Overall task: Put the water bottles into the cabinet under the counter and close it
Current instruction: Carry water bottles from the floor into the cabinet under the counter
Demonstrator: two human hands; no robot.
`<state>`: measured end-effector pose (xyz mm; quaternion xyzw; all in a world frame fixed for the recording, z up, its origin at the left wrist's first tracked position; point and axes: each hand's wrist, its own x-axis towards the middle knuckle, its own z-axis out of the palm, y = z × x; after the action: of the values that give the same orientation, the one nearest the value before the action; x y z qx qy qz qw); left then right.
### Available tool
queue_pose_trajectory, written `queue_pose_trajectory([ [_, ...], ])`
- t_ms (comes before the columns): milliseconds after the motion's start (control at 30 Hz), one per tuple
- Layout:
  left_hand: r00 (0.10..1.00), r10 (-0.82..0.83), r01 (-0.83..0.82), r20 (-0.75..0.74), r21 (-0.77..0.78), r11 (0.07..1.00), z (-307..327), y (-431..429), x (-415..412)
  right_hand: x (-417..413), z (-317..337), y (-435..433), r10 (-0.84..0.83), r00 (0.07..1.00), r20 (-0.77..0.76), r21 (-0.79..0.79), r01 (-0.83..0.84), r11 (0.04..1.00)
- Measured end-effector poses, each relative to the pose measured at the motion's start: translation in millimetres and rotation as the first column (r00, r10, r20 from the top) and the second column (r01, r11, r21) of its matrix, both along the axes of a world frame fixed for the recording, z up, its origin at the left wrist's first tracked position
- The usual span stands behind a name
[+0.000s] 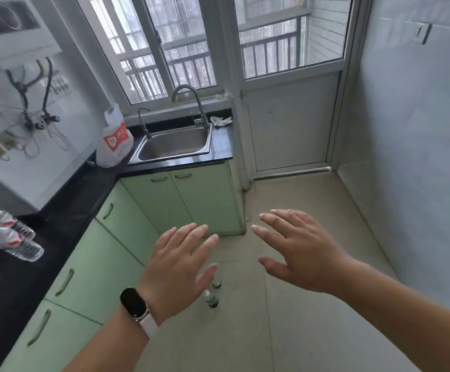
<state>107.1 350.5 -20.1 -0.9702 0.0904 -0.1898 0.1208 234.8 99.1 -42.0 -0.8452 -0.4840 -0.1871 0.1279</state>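
Note:
Clear water bottles (pixel 17 238) with red-and-white labels lie on the black counter (pixel 65 210) at the far left. Two more small bottles (pixel 211 299) stand on the floor, partly hidden behind my left hand. The green cabinet doors (pixel 95 264) under the counter are all shut. My left hand (pixel 178 267), with a watch on its wrist, is held out over the floor, fingers spread and holding nothing. My right hand (pixel 299 251) hovers beside it, also spread and holding nothing.
A steel sink (pixel 174 143) with a tap sits in the counter under the window. A white plastic bag (pixel 115 140) stands to its left. A glass door (pixel 290 124) is at the right, tiled floor (pixel 299 331) below.

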Motion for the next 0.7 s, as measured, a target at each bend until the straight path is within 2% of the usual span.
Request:
queue_pose_trajectory([
  [133, 0.995, 0.097, -0.097, -0.019, 0.004, 0.995, 5, 12, 24, 35, 0, 20, 0.05, 0.998, -0.028, 0.009, -0.05, 0.999],
  [367, 0.975, 0.22, -0.217, 0.028, -0.086, 0.972, -17, 52, 71, 96, -1, 80, 0.15, 0.988, -0.03, -0.05, -0.151, 0.987],
  [700, 0.952, 0.305, -0.292, 0.037, -0.2, 0.935, -44, 147, 159, 204, 7, 190, 0.23, 0.973, -0.023, -0.166, -0.23, 0.959],
])
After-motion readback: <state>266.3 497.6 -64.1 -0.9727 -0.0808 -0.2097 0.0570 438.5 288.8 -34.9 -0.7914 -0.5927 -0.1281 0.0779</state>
